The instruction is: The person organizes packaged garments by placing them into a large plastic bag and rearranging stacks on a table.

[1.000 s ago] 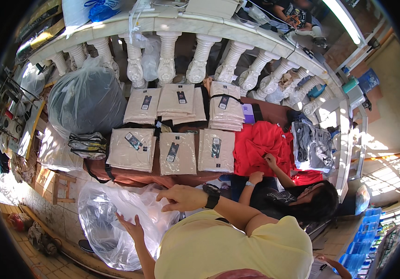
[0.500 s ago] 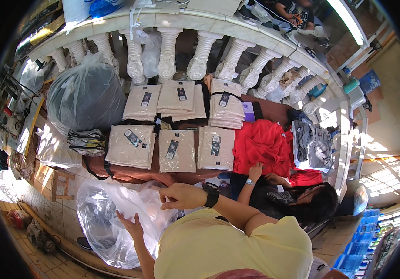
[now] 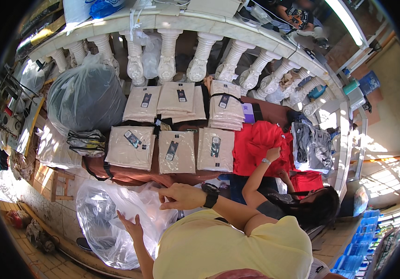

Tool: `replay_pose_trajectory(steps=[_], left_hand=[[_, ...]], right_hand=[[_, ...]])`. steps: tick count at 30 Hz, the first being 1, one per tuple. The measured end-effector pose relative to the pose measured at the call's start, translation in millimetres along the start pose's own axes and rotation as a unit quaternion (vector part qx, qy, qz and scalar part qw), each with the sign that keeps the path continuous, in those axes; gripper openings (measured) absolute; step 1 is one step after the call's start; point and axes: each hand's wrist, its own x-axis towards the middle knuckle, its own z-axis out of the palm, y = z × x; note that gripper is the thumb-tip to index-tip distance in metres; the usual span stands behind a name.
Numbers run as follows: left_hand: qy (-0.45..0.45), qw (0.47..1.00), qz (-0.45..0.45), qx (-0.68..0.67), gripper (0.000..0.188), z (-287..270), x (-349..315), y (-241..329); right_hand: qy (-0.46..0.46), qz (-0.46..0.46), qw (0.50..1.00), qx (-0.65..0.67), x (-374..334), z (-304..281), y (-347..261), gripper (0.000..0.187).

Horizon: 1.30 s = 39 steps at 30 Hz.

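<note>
A large clear plastic bag (image 3: 98, 218) lies crumpled in front of me, below the table's near edge. My left hand (image 3: 132, 228) is beside it with fingers spread and nothing seen in them. Over the bag's right part hangs my right hand (image 3: 183, 196), a black watch on its wrist; its fingers are loosely bent and apart, holding nothing I can see. Nearest beyond it on the table are packs of beige folded garments in clear wrap, among them a middle pack (image 3: 176, 152) and a left stack (image 3: 131, 148), each with a dark tag.
A co-worker (image 3: 297, 204) at my right handles red cloth (image 3: 262, 144). Grey garments (image 3: 312, 142) lie beyond it. A stuffed bag (image 3: 86, 97) fills the table's left end. A white balustrade (image 3: 168, 56) runs behind; a wooden stool (image 3: 62, 186) stands at left.
The co-worker's hand has moved up and right, lifting and bunching the red cloth. My own hands and the plastic bag have hardly shifted.
</note>
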Motion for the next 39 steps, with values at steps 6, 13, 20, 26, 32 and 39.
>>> replay_pose_trajectory(steps=[6, 13, 20, 26, 32, 39], left_hand=[[-0.009, 1.0, -0.009, -0.016, 0.089, -0.3, 0.6, 7.3], [-0.012, 1.0, -0.006, -0.02, 0.09, -1.3, 2.0, 8.9], [-0.011, 0.999, -0.008, -0.032, 0.09, -1.1, 0.9, 8.3], [-0.012, 0.999, -0.015, -0.026, 0.09, -1.3, 0.2, 6.2], [-0.012, 1.0, -0.016, -0.008, 0.089, 0.2, -1.2, 4.2], [-0.015, 0.999, -0.02, -0.028, 0.089, -0.5, -0.6, 4.8]], right_hand=[[-0.004, 0.009, 1.0, 0.006, -0.5, -1.5, -0.4, 0.025], [-0.001, 0.002, 1.0, -0.002, 1.1, -2.1, -0.5, 0.025], [-0.001, 0.012, 1.0, 0.004, 1.0, -1.2, 0.7, 0.024], [-0.001, 0.016, 1.0, -0.003, 0.2, -0.9, -1.9, 0.024], [0.0, 0.027, 1.0, -0.006, 2.4, 0.4, 0.0, 0.024], [-0.001, 0.025, 1.0, -0.003, 2.6, 0.4, 0.6, 0.025]])
